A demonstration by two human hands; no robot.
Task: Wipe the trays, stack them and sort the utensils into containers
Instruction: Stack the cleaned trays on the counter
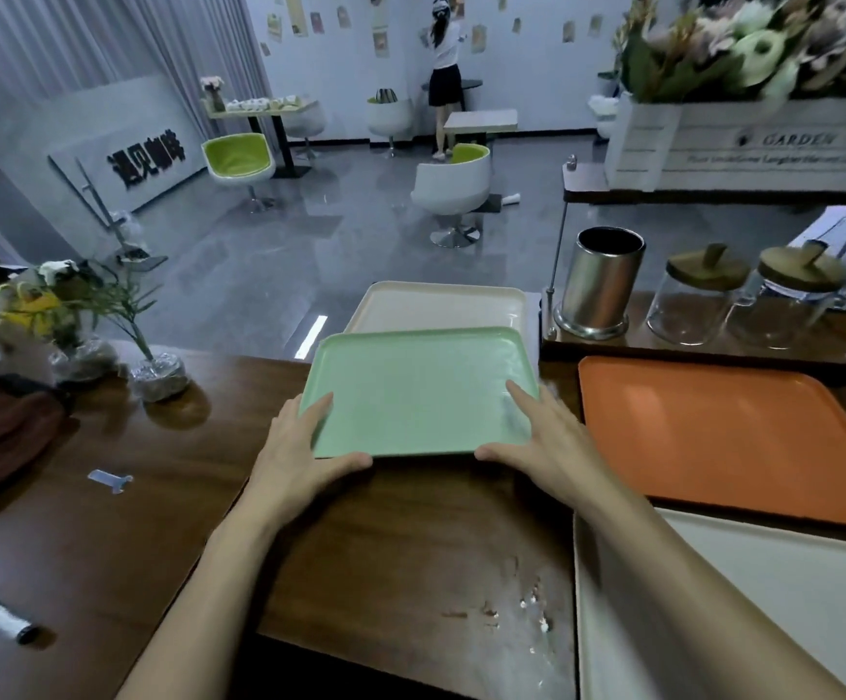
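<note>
**Both hands grip green tray at its near corners**

Left hand (299, 447) clasps the near-left corner, thumb along the near edge and fingers over the left rim. Right hand (537, 442) mirrors it at the near-right corner, with its fingers lying flatter. The green tray (420, 391) extends straight away from the fingertips, equally near both hands. Its long axis likely runs hand to hand, but foreshortening blurs this. Its far edge covers the beige tray (441, 305) just beyond. The orange tray (723, 437) lies outward of the right hand.
</note>
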